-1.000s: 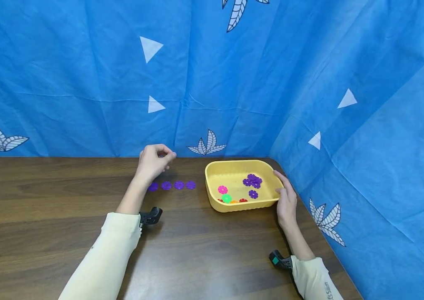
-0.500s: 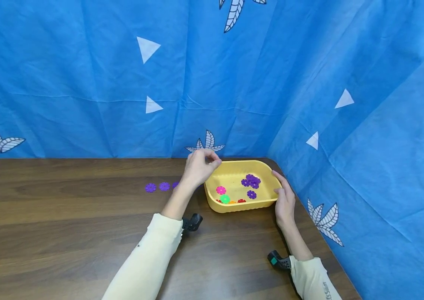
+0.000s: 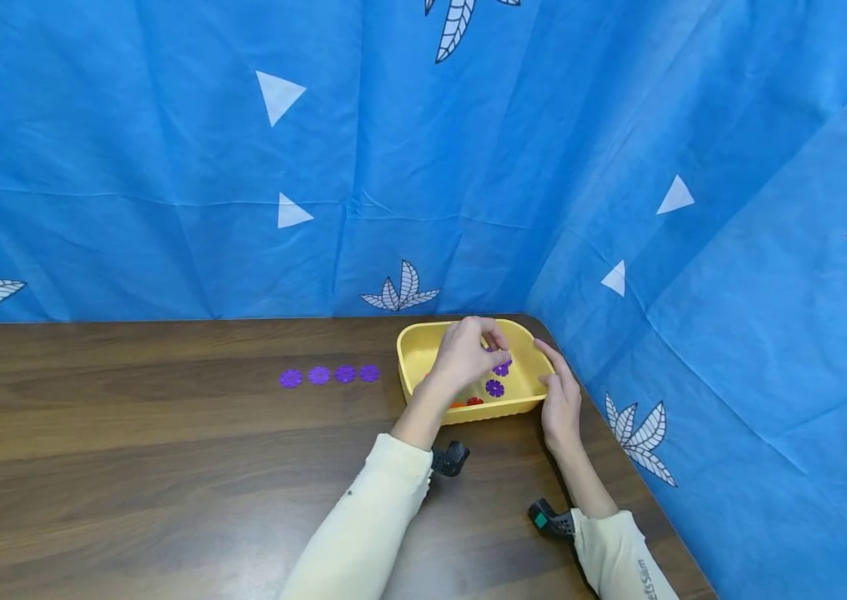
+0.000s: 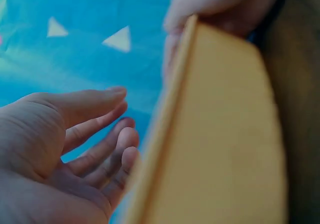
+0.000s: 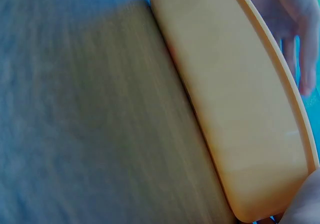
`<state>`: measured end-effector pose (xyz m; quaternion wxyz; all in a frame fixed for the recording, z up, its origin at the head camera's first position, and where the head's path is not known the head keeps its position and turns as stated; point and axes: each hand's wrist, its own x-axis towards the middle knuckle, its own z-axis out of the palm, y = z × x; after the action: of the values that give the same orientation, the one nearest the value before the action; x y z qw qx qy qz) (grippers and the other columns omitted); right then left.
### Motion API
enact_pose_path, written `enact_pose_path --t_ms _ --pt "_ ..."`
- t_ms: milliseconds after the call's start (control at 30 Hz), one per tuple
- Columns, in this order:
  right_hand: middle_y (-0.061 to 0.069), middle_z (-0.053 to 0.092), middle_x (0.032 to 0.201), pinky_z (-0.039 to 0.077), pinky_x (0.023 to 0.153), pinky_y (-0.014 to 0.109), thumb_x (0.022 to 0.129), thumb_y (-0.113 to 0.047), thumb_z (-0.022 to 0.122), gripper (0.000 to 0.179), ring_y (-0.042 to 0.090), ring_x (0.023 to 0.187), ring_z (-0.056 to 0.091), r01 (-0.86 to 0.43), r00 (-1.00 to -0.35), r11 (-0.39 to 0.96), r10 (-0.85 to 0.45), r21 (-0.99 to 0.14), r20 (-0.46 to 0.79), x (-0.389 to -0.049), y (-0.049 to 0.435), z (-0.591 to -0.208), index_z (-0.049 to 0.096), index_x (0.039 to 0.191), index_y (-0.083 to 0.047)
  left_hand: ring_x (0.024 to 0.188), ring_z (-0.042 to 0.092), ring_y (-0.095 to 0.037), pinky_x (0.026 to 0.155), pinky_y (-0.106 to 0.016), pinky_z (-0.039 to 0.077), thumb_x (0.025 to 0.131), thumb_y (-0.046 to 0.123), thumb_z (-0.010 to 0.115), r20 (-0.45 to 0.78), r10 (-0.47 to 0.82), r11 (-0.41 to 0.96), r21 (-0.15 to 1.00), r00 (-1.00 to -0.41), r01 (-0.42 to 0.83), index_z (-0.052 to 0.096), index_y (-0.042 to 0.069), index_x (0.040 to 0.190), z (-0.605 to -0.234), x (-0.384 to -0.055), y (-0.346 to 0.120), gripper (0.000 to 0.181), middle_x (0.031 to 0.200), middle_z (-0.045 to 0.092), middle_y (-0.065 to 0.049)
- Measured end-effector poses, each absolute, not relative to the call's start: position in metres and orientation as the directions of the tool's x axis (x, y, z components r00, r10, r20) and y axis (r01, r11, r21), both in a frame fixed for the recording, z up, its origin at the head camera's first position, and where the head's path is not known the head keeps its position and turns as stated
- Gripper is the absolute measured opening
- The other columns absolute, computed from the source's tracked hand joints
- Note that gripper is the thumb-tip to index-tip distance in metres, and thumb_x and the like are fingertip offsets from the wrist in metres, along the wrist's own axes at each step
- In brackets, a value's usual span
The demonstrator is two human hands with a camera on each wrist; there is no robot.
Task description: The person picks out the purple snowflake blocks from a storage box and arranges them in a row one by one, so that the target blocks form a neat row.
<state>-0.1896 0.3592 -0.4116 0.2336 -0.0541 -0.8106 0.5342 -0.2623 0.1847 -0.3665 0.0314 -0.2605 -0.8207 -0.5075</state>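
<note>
In the head view my left hand (image 3: pixel 464 354) reaches over the yellow basket (image 3: pixel 504 407), fingertips near purple snowflake discs (image 3: pixel 502 367) inside it. The left wrist view shows this left hand (image 4: pixel 75 139) with loosely bent fingers and nothing between thumb and fingertips. My right hand (image 3: pixel 563 400) grips the basket's right end, thumb at the rim and fingers along the outer wall. One purple disc (image 3: pixel 494 388) lies apart on the basket floor, close to a red disc (image 3: pixel 474 401). Part of the basket's contents is hidden behind the left hand and wrist.
Several purple discs (image 3: pixel 345 374) lie in a row on the wooden table (image 3: pixel 131 467), left of the basket. A blue cloth (image 3: pixel 206 167) with white triangles and leaves hangs behind and to the right of the table.
My left hand has moved right from above the row of purple discs to over the basket. The right hand keeps its hold on the basket. The head view has shifted slightly.
</note>
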Motion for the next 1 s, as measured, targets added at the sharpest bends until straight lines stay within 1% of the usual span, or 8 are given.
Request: enact_pose_path --t_ms 100,300,400,500,700,800,900,1000 --pt "0.017 0.053 0.157 0.025 0.127 0.054 0.101 0.006 0.036 0.054 0.035 0.149 0.041 -0.193 -0.879 0.422 0.326 -0.886 0.347 -0.190 0.360 -0.412 0.055 0.151 -0.003 0.076 0.062 -0.012 0.070 -0.023 0.048 0.088 0.014 0.086 0.266 0.466 0.413 0.778 -0.844 0.473 0.077 0.011 0.092 -0.375 -0.258 0.200 0.011 0.082 0.071 0.000" --pt "0.018 0.054 0.155 0.028 0.125 0.052 0.101 0.007 0.036 0.053 0.033 0.147 0.043 -0.198 -0.872 0.423 0.337 -0.885 0.356 -0.189 0.362 -0.413 0.056 0.150 -0.002 0.101 0.069 -0.019 0.089 -0.028 0.056 0.087 0.011 0.085 0.131 0.582 0.602 0.594 -0.802 0.534 0.081 0.011 0.106 -0.390 -0.254 0.216 0.019 0.105 0.076 -0.001" --pt "0.017 0.054 0.156 0.027 0.127 0.051 0.102 0.007 0.036 0.053 0.031 0.148 0.043 -0.187 -0.874 0.430 0.339 -0.883 0.350 -0.189 0.361 -0.412 0.056 0.150 -0.003 0.114 0.069 -0.023 0.097 -0.032 0.056 0.090 0.009 0.082 0.087 0.578 0.633 0.581 -0.812 0.512 0.081 0.013 0.115 -0.392 -0.254 0.216 0.026 0.118 0.076 -0.001" --pt "0.016 0.053 0.157 0.026 0.128 0.052 0.102 0.006 0.037 0.053 0.031 0.149 0.042 -0.182 -0.874 0.437 0.339 -0.881 0.349 -0.190 0.361 -0.413 0.056 0.151 -0.004 0.115 0.067 -0.022 0.095 -0.031 0.055 0.093 0.008 0.077 0.035 0.564 0.656 0.588 -0.825 0.474 0.079 0.015 0.120 -0.394 -0.255 0.215 0.028 0.122 0.076 0.000" --pt "0.017 0.053 0.156 0.025 0.128 0.052 0.101 0.008 0.037 0.053 0.032 0.149 0.042 -0.185 -0.867 0.446 0.344 -0.875 0.359 -0.190 0.361 -0.413 0.056 0.150 -0.003 0.100 0.066 -0.019 0.082 -0.028 0.055 0.094 0.008 0.077 0.004 0.523 0.679 0.603 -0.853 0.419 0.082 0.015 0.108 -0.393 -0.256 0.213 0.017 0.109 0.076 0.002" --pt "0.017 0.053 0.156 0.025 0.128 0.052 0.101 0.008 0.037 0.054 0.032 0.149 0.041 -0.188 -0.867 0.446 0.344 -0.875 0.361 -0.189 0.361 -0.413 0.056 0.150 -0.002 0.085 0.061 -0.017 0.069 -0.026 0.050 0.093 0.005 0.076 0.011 0.495 0.696 0.594 -0.869 0.404 0.076 0.012 0.090 -0.393 -0.256 0.214 0.007 0.089 0.070 0.001" --pt "0.017 0.054 0.156 0.025 0.128 0.052 0.100 0.008 0.037 0.054 0.031 0.149 0.042 -0.191 -0.867 0.445 0.342 -0.875 0.363 -0.190 0.360 -0.414 0.056 0.150 -0.003 0.073 0.054 -0.018 0.060 -0.027 0.044 0.092 0.003 0.075 -0.002 0.456 0.726 0.579 -0.890 0.371 0.062 0.011 0.075 -0.393 -0.256 0.214 0.023 0.075 0.057 -0.002" --pt "0.016 0.053 0.156 0.025 0.128 0.051 0.101 0.008 0.037 0.054 0.030 0.150 0.041 -0.196 -0.867 0.443 0.338 -0.875 0.366 -0.191 0.359 -0.414 0.056 0.150 -0.003 0.077 0.055 -0.019 0.063 -0.030 0.047 0.092 0.004 0.075 -0.009 0.429 0.759 0.546 -0.903 0.355 0.057 0.012 0.075 -0.392 -0.257 0.213 0.026 0.079 0.056 -0.004"
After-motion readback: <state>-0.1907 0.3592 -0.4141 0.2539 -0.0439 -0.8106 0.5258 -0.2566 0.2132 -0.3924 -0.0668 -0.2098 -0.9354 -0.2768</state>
